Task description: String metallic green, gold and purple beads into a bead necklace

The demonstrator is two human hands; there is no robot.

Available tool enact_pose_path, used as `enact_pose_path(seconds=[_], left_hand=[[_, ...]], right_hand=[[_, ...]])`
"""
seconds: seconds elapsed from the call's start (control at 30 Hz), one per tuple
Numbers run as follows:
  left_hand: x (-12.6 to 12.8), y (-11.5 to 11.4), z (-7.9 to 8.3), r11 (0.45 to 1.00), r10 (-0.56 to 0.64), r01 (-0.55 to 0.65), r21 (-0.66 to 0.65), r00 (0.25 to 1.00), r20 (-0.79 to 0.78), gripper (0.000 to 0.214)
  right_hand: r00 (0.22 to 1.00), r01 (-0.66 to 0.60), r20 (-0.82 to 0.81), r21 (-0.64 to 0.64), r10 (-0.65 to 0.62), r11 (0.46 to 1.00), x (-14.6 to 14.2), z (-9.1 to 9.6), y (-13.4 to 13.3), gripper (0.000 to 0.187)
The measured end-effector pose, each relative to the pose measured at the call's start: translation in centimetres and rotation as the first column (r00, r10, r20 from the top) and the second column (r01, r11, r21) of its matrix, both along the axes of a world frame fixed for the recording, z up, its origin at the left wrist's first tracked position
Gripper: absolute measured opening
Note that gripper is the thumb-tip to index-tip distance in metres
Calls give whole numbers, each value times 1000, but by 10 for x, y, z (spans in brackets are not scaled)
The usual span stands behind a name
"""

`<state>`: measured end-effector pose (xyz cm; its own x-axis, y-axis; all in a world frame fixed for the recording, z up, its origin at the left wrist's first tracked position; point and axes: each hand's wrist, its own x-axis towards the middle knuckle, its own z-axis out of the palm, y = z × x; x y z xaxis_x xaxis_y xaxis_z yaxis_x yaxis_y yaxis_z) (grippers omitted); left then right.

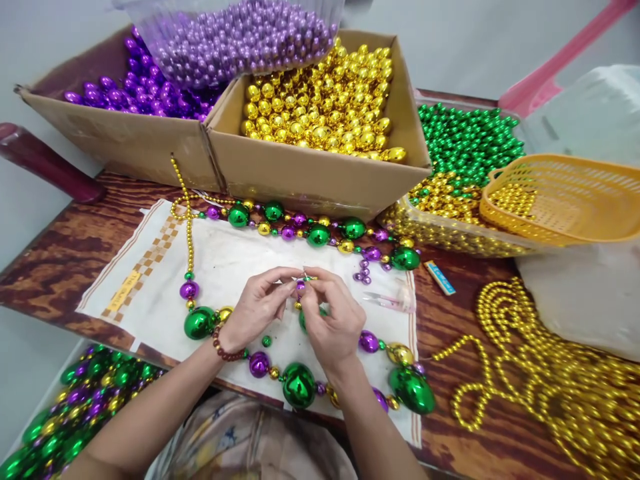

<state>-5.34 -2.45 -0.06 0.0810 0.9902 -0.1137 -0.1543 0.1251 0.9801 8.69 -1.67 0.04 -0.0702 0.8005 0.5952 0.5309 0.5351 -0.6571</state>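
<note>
My left hand (pixel 263 303) and my right hand (pixel 335 317) meet over a white cloth (pixel 150 293), fingertips pinched on a bead necklace near a small purple bead (pixel 301 285). The exact grip and the string between the fingers are too small to make out. Green, purple and gold beads of the strand loop around my hands, with a large green bead (pixel 299 385) in front and another green bead (pixel 200 323) to the left. A loose small green bead (pixel 267 341) lies between my forearms. Behind my hands stretches a second row of beads (pixel 318 235).
Cardboard boxes of purple beads (pixel 145 87) and gold beads (pixel 320 107) stand at the back. Right are a tub of green beads (pixel 465 140), a yellow basket (pixel 590 200) and gold bead strands (pixel 560 393). Thread snips (pixel 383 300) lie on the cloth, beside a blue-white packet (pixel 440 277).
</note>
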Motion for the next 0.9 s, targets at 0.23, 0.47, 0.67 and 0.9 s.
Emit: enact_pose_path(seconds=[0.23,0.47,0.67,0.9], left_hand=[[-2,-1,1,998,-9,12,69,999,-46,26],[-3,-1,1,992,0,11,123,996,-84,23],[-3,0,0,992,4,6,129,997,-79,24],[-4,-1,-1,979,3,31,202,986,-169,24]], right_hand=[[1000,-9,4,-4,9,1000,0,0,1,17],[1000,-18,-13,-38,18,999,-1,0,1,17],[999,-31,-25,-39,30,999,-1,0,1,17],[999,-32,-44,-58,30,998,-1,1,1,17]])
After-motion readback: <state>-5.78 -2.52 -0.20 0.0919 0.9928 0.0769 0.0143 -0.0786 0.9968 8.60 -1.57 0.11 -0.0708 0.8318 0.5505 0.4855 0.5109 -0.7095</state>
